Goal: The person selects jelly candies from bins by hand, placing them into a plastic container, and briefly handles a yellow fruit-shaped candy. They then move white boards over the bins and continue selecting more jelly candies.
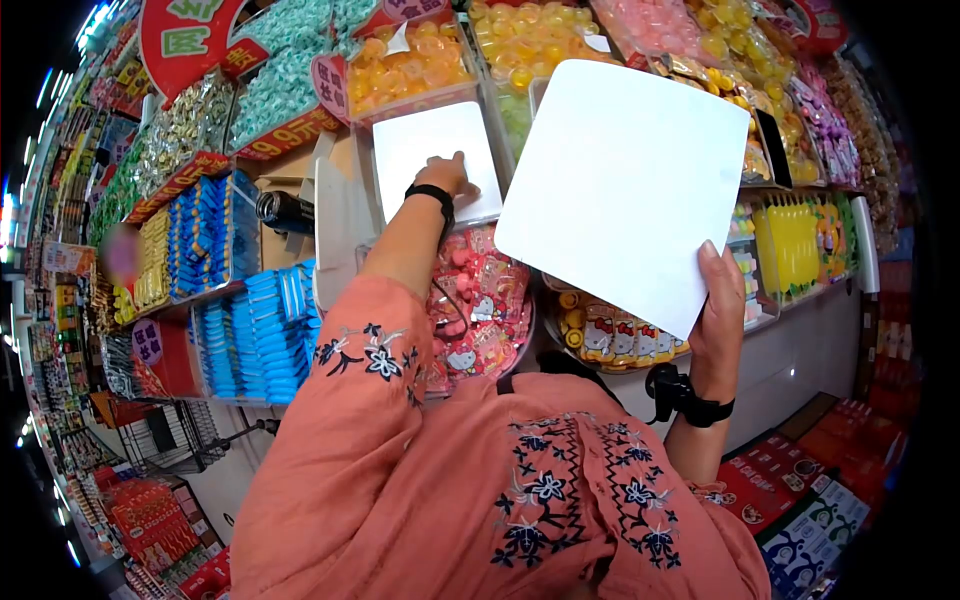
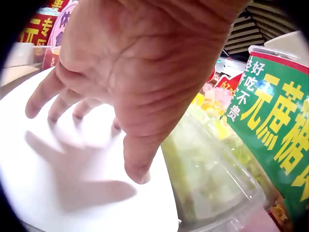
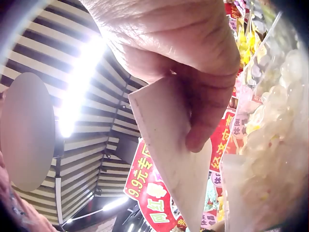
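Observation:
A white board (image 1: 625,190) is held up at the right by my right hand (image 1: 720,310), its thumb on the face near the lower right corner. In the right wrist view the hand (image 3: 178,53) pinches the edge of the board (image 3: 169,140). My left hand (image 1: 446,176) reaches onto a second white panel (image 1: 400,140) lying in a clear bin. The left wrist view has the hand (image 2: 140,63) with fingers spread and tips at the white panel (image 2: 87,179), casting a shadow on it.
Around the panel stand bins of orange sweets (image 1: 405,65), turquoise sweets (image 1: 275,100), blue packets (image 1: 265,325) and pink packets (image 1: 485,300). A black cylinder (image 1: 285,212) lies left of the panel. A green sign (image 2: 277,111) stands beside the left hand.

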{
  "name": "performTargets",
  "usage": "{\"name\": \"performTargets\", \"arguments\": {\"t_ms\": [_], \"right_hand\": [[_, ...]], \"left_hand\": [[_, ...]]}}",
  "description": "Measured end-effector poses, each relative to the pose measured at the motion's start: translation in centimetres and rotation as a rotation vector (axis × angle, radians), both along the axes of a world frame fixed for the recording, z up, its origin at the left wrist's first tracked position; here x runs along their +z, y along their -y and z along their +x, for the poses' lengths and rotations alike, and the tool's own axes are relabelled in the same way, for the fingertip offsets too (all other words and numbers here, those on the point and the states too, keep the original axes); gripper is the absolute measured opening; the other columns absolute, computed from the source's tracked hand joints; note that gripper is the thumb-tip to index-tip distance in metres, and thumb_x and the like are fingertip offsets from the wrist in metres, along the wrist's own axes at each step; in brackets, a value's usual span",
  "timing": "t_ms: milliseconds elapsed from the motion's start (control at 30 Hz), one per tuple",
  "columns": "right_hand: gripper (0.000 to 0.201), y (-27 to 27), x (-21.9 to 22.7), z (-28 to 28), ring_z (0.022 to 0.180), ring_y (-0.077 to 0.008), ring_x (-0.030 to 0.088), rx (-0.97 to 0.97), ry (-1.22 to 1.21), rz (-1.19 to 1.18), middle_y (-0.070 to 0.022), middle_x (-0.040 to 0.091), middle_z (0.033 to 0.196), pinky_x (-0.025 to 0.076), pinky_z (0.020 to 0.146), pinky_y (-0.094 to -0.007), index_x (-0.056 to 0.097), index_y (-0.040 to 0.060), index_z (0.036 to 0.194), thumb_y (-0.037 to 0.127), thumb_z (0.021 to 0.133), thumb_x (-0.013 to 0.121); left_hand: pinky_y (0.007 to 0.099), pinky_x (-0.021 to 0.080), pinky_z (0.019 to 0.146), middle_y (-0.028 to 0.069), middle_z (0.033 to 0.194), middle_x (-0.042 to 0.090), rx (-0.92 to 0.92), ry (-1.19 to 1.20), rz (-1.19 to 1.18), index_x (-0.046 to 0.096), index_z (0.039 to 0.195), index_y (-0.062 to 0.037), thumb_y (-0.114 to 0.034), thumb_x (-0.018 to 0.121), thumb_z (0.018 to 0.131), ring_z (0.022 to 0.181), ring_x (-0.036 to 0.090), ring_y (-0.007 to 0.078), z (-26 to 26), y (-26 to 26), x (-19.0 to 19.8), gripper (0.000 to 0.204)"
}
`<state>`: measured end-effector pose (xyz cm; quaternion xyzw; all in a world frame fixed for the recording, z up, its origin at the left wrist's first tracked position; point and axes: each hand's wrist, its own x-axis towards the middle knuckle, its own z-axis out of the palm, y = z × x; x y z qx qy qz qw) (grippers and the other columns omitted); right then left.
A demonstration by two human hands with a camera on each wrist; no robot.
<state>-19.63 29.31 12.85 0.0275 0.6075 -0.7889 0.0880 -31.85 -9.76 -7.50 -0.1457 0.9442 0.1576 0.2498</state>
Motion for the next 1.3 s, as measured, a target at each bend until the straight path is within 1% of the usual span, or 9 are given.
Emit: {"name": "performTargets", "arguments": {"t_ms": [200,267,367,500,600,800,1100,1200,1300], "right_hand": [[0.042,0.3,0.3,-0.2,0.102,-0.0152,0.064,-0.005,-0.002,-0.009,-0.0124,0.065,0.117,0.050,0.090,-0.0277,0.053,-0.0079,0.130,0.024,0.103,0.053],[0.043,0.3,0.3,-0.1,0.103,-0.0154,0.064,-0.004,-0.006,0.008,-0.0123,0.065,0.118,0.050,0.090,-0.0279,0.053,-0.0078,0.131,0.024,0.103,0.053],[0.043,0.4,0.5,0.0,0.103,-0.0155,0.064,-0.027,0.011,0.000,-0.0124,0.065,0.117,0.050,0.090,-0.0280,0.052,-0.0076,0.132,0.024,0.102,0.053],[0.043,0.3,0.4,-0.1,0.102,-0.0161,0.065,-0.047,0.025,0.017,-0.0129,0.065,0.117,0.050,0.090,-0.0283,0.051,-0.0068,0.133,0.024,0.103,0.053],[0.043,0.1,0.1,-0.1,0.101,-0.0165,0.066,-0.046,0.042,0.019,-0.0126,0.066,0.116,0.052,0.088,-0.0280,0.051,-0.0057,0.133,0.025,0.103,0.053],[0.038,0.5,0.2,-0.6,0.097,-0.0143,0.065,-0.056,0.057,0.025,-0.0100,0.067,0.111,0.052,0.085,-0.0265,0.056,-0.0037,0.129,0.025,0.104,0.053],[0.037,0.7,0.2,-0.9,0.097,-0.0140,0.065,-0.070,0.045,0.006,-0.0087,0.066,0.111,0.051,0.085,-0.0265,0.057,-0.0033,0.128,0.025,0.104,0.053],[0.036,0.6,0.4,-1.0,0.098,-0.0140,0.065,-0.070,0.040,-0.009,-0.0085,0.066,0.110,0.051,0.085,-0.0266,0.057,-0.0030,0.128,0.024,0.103,0.054],[0.038,0.1,0.2,-1.0,0.099,-0.0150,0.066,-0.085,0.037,0.000,-0.0100,0.066,0.112,0.052,0.086,-0.0272,0.055,-0.0039,0.129,0.024,0.103,0.053]], "left_hand": [[0.0519,0.047,0.104,0.0249,0.137,0.050,-0.078,-0.064,-0.018,0.049,0.139,-0.0109,-0.050,0.081,0.075,0.126,0.054,0.0403,-2.2,1.2,-0.2,0.082],[0.0552,0.046,0.104,0.0238,0.142,0.045,-0.082,-0.088,-0.098,0.042,0.146,-0.0162,-0.052,0.081,0.073,0.128,0.050,0.0440,-1.7,0.4,3.1,0.091],[0.0552,0.046,0.102,0.0260,0.149,0.036,-0.104,-0.077,-0.148,0.029,0.156,-0.0245,-0.053,0.082,0.069,0.129,0.048,0.0481,-2.6,0.3,3.3,0.105],[0.0568,0.044,0.105,0.0278,0.152,0.031,-0.040,-0.018,-0.111,0.026,0.157,-0.0247,-0.051,0.086,0.063,0.132,0.043,0.0530,-2.9,0.6,2.7,0.115],[0.0611,0.044,0.104,0.0241,0.154,0.030,-0.011,0.000,-0.142,0.025,0.157,-0.0278,-0.052,0.086,0.069,0.136,0.038,0.0512,-3.0,0.2,2.0,0.110],[0.0592,0.043,0.106,0.0318,0.157,0.023,-0.074,0.019,-0.186,0.021,0.158,-0.0241,-0.052,0.085,0.069,0.138,0.034,0.0558,-3.3,0.3,1.4,0.113],[0.0579,0.042,0.105,0.0250,0.147,0.041,-0.086,-0.059,-0.038,0.032,0.153,-0.0180,-0.053,0.079,0.074,0.133,0.043,0.0495,-3.2,2.5,0.5,0.098],[0.0569,0.044,0.103,0.0224,0.142,0.046,0.115,-0.284,-0.042,0.039,0.148,-0.0143,-0.052,0.076,0.078,0.130,0.046,0.0464,-3.0,5.5,-0.9,0.088],[0.0521,0.046,0.104,0.0259,0.140,0.047,0.332,-0.319,-0.114,0.037,0.146,-0.0059,-0.046,0.078,0.078,0.129,0.049,0.0440,-1.4,8.0,-0.5,0.089]]}}
